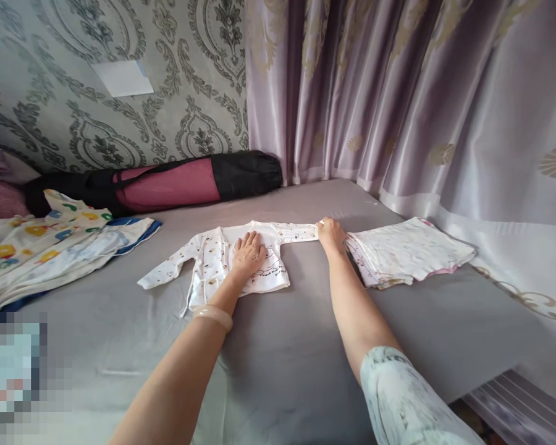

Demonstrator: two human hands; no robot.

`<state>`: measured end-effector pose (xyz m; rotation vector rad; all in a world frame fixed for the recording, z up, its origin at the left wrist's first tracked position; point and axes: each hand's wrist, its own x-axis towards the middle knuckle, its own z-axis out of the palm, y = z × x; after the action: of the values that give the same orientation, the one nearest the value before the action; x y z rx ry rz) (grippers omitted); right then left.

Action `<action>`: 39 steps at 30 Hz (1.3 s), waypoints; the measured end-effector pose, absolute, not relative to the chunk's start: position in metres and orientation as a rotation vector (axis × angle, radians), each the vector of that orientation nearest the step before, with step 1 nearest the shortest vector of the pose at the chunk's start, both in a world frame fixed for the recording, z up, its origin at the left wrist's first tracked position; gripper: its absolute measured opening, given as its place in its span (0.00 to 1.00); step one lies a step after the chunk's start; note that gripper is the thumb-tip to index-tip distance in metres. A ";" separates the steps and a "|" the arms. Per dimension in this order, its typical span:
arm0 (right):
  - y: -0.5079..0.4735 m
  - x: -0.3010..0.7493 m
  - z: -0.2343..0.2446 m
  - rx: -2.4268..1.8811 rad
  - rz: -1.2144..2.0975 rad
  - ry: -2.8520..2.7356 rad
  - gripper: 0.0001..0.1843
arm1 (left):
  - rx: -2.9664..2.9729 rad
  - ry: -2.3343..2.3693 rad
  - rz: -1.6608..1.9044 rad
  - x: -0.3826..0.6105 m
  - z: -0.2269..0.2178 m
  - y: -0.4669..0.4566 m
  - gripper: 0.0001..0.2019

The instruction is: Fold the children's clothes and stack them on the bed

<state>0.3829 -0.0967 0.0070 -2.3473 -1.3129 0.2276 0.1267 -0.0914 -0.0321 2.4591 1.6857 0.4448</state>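
Observation:
A small white baby shirt (213, 256) with tiny prints lies spread flat on the grey bed sheet (282, 346). My left hand (249, 252) rests flat on the shirt's middle, fingers stretched out. My right hand (331, 235) is closed on the end of the shirt's right sleeve (299, 231), which is stretched out sideways. The left sleeve lies loose, angled down toward the left.
A stack of folded white baby clothes (410, 250) lies just right of my right hand. A pile of colourful printed cloths (50, 244) sits at the left. A rolled pink mat in a black bag (176, 182) lies along the wall. Curtains (421, 105) hang at the right.

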 end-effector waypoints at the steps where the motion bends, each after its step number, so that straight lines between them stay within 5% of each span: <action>1: -0.097 0.382 0.005 -2.359 0.225 -1.306 0.16 | 2.463 1.685 0.449 0.127 -0.032 -0.091 0.25; 9: -0.094 0.362 0.007 -2.242 -0.065 -1.484 0.19 | 2.459 1.678 0.431 0.127 -0.032 -0.091 0.25; 18: -0.088 0.290 -0.005 -1.802 0.451 -2.243 0.30 | 2.445 1.698 0.403 0.129 -0.028 -0.093 0.25; 39: -0.100 0.338 -0.008 -2.512 0.257 -1.696 0.33 | 2.452 1.734 0.284 0.131 -0.028 -0.093 0.28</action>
<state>0.3378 -0.0998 -0.0080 -2.5119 -1.6964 0.2572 0.1309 -0.0925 -0.0276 2.4520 1.7344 0.2845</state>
